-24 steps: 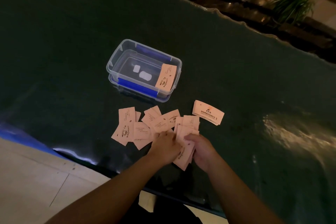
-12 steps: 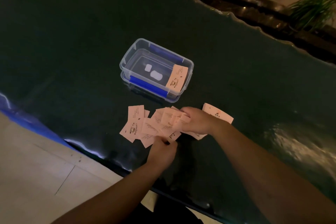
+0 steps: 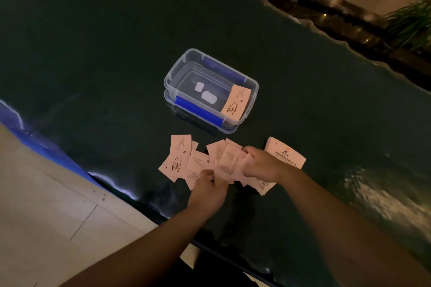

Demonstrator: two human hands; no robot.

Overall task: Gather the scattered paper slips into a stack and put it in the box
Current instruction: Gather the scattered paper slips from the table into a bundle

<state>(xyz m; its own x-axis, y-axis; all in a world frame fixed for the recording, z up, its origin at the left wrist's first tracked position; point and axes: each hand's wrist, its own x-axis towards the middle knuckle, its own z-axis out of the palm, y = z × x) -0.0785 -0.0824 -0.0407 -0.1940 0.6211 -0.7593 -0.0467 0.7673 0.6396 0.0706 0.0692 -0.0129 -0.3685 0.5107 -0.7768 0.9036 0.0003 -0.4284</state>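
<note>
Several pink paper slips (image 3: pixel 179 158) lie scattered and overlapping on the dark table, just in front of a clear plastic box (image 3: pixel 177 72) with blue clips. One slip (image 3: pixel 236 103) leans inside the box at its right end. A small stack of slips (image 3: pixel 288 154) lies to the right of the pile. My left hand (image 3: pixel 207 191) pinches the near edge of slips in the middle of the pile. My right hand (image 3: pixel 264 164) rests palm down on the pile's right part, fingers closed over several slips.
The dark glossy table (image 3: pixel 93 53) has a wavy far edge and a near edge with a blue strip (image 3: pixel 46 144). Pale floor tiles (image 3: pixel 46 205) lie at the lower left. Potted plants (image 3: pixel 410 23) stand beyond the table at the upper right.
My right hand moved from the near edge of the pile up onto its right part, over the slips. My left hand slid slightly toward me, holding slips at the pile's near edge.
</note>
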